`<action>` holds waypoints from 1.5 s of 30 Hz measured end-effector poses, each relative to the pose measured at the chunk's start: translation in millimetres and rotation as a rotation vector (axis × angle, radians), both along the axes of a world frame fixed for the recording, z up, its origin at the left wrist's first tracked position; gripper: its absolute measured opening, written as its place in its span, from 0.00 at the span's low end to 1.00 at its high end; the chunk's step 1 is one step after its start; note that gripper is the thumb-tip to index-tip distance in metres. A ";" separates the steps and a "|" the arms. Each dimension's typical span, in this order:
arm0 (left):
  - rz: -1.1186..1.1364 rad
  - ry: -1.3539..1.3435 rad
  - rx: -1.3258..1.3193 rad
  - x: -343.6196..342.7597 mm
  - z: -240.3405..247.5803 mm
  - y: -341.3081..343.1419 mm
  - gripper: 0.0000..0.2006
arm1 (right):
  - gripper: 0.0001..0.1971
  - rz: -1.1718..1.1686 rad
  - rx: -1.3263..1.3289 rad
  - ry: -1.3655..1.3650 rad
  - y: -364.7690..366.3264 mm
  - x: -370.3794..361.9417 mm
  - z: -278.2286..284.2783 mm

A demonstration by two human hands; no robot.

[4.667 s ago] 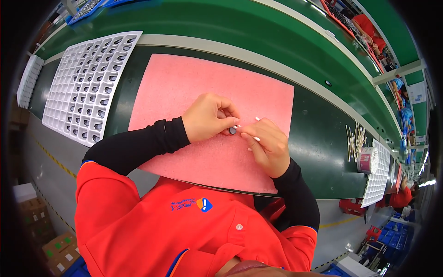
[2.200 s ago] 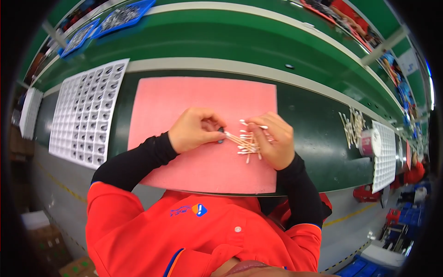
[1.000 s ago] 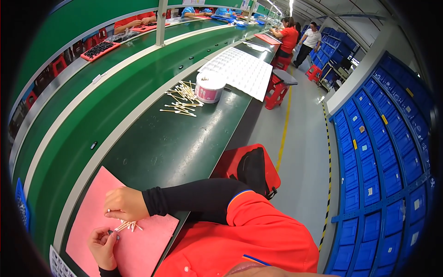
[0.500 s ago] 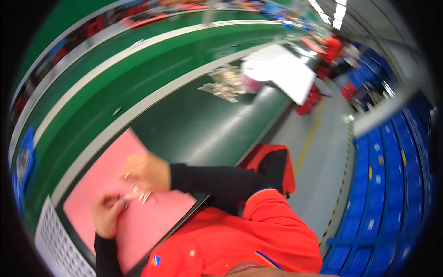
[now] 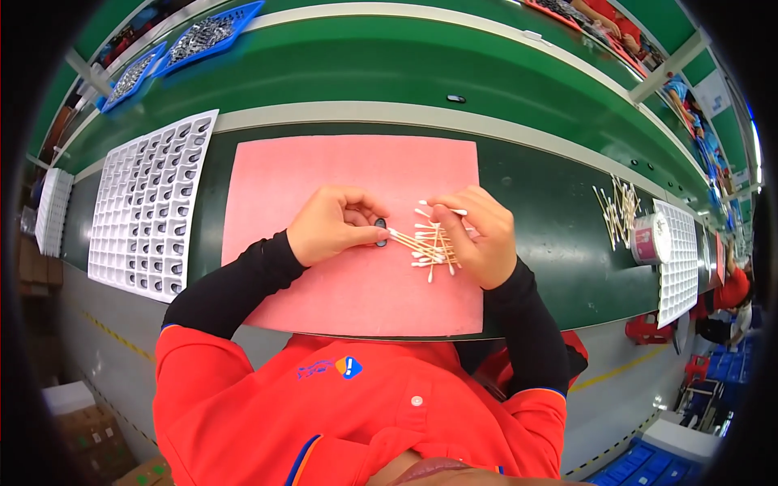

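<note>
My left hand (image 5: 334, 225) pinches a small black oval part (image 5: 381, 232) upright between thumb and fingertips, above the pink mat (image 5: 348, 304). What the part is, I cannot make out. To the right of it, my right hand (image 5: 485, 235) is closed with a cotton swab (image 5: 444, 208) between thumb and fingers, its white tips pointing left and right. Under and beside that hand lies a loose heap of cotton swabs (image 5: 429, 249) with pale wooden sticks, partly hidden by the fingers.
A white tray (image 5: 121, 243) of black parts stands left of the mat. At the right lie more cotton swabs (image 5: 620, 212), a round tub (image 5: 647, 241) and another white tray (image 5: 681, 271). Beyond the bench runs a green conveyor (image 5: 348, 73), with blue bins (image 5: 207, 39) of parts behind.
The view has swung left and steadied, bringing the tray of black parts into sight. My right hand has lifted off the heap and now shows a cotton swab in its fingers.
</note>
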State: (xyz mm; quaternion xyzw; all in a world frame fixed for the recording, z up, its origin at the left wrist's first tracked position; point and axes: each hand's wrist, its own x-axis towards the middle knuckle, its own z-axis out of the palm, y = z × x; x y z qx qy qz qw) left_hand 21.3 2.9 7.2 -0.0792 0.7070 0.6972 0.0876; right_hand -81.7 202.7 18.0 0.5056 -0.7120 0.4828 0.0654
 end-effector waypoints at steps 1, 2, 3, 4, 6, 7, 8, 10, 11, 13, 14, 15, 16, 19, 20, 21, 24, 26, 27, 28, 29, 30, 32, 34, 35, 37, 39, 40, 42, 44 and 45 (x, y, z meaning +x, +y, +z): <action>0.006 -0.004 0.000 -0.4 -0.5 0.0 0.11 | 0.04 0.006 0.000 -0.004 -0.3 -0.6 -0.1; 0.012 0.010 -0.001 -0.6 -1.5 -0.1 0.12 | 0.04 0.003 0.001 -0.003 -0.4 -1.1 -0.3; 0.017 0.024 -0.002 -0.7 -2.4 -0.2 0.12 | 0.04 0.000 0.003 -0.002 -0.5 -1.3 -0.6; 0.019 0.020 -0.001 -1.8 -1.5 -0.5 0.12 | 0.04 0.002 0.005 -0.005 -0.5 -1.9 -0.6; -0.014 -0.020 -0.016 -3.1 2.3 -1.3 0.12 | 0.04 -0.007 0.018 -0.004 -0.1 -2.4 -0.4; -0.012 -0.022 -0.016 -3.4 2.8 -2.8 0.12 | 0.04 -0.005 0.018 -0.007 -0.5 -2.6 -0.3; -0.016 -0.024 0.017 -3.5 3.0 -4.1 0.13 | 0.04 -0.007 0.025 -0.005 -0.8 -2.6 -0.2; -0.019 -0.027 0.050 -4.2 3.7 -6.2 0.13 | 0.04 -0.009 0.033 -0.006 -1.0 -2.8 -0.4; -0.025 -0.034 0.062 -4.7 4.2 -7.2 0.13 | 0.04 -0.007 0.032 -0.003 -1.0 -3.1 -0.7; -0.029 -0.044 0.074 -5.6 4.2 -8.7 0.14 | 0.04 -0.004 0.032 -0.004 -0.8 -3.6 -0.9; -0.031 -0.052 0.088 -6.0 4.1 -9.3 0.14 | 0.04 -0.007 0.033 -0.001 -0.6 -3.8 -0.7; -0.033 -0.060 0.103 -6.5 4.0 -9.8 0.14 | 0.04 -0.010 0.034 0.001 -0.4 -4.2 -0.7; -0.031 -0.059 0.103 -5.8 3.9 -10.4 0.14 | 0.04 -0.008 0.034 0.001 -0.6 -3.4 -0.3; -0.029 -0.058 0.137 -5.0 3.5 -11.5 0.14 | 0.04 -0.011 0.038 0.016 -0.5 -2.5 0.4; -0.030 -0.063 0.148 -5.5 3.0 -11.8 0.14 | 0.04 -0.012 0.038 0.016 -0.2 -2.8 0.4; -0.031 -0.067 0.159 -5.7 2.7 -12.0 0.15 | 0.04 -0.012 0.038 0.016 -0.1 -3.1 0.5; -0.032 -0.068 0.158 -6.6 2.5 -12.1 0.14 | 0.04 -0.014 0.040 0.017 0.0 -3.7 0.2; -0.031 -0.071 0.152 -6.7 2.6 -12.5 0.14 | 0.04 -0.015 0.034 0.014 -0.6 -3.4 0.1; -0.031 -0.073 0.145 -6.5 2.7 -12.5 0.14 | 0.04 -0.017 0.028 0.012 -0.8 -3.2 0.1; -0.031 -0.074 0.145 -6.4 3.1 -12.4 0.14 | 0.04 -0.016 0.029 0.012 -0.8 -3.0 0.3; -0.030 -0.075 0.149 -6.3 3.5 -12.1 0.14 | 0.04 -0.017 0.033 0.009 -0.6 -3.0 0.6; -0.030 -0.077 0.153 -6.2 3.8 -12.0 0.14 | 0.04 -0.018 0.038 0.007 -0.5 -2.8 0.9; -0.031 -0.076 0.148 -6.1 4.2 -12.0 0.15 | 0.04 -0.019 0.038 0.006 -0.9 -2.5 1.2; -0.032 -0.075 0.143 -6.2 3.7 -11.9 0.15 | 0.04 -0.020 0.038 0.005 -1.2 -2.3 1.2; -0.035 -0.070 0.128 -6.2 3.3 -11.7 0.15 | 0.04 -0.021 0.037 0.004 -1.2 -2.3 1.1; -0.038 -0.066 0.113 -6.2 2.1 -11.5 0.15 | 0.04 -0.023 0.036 0.002 -1.1 -2.3 1.0; -0.032 -0.035 0.083 -6.2 0.5 -11.3 0.15 | 0.03 -0.023 0.036 0.007 -1.1 -2.6 1.0; -0.032 -0.036 0.084 -6.2 -0.1 -11.1 0.15 | 0.03 -0.023 0.037 0.006 -1.1 -3.0 0.7; -0.030 -0.022 0.063 -6.2 -1.2 -10.8 0.15 | 0.03 -0.022 0.040 0.005 -1.1 -3.7 0.3; -0.032 -0.021 0.065 -6.1 -0.7 -10.6 0.15 | 0.03 -0.024 0.042 0.006 -0.9 -3.9 0.6; -0.034 -0.019 0.066 -6.1 -0.1 -10.5 0.16 | 0.04 -0.025 0.043 0.007 -0.8 -4.1 0.9</action>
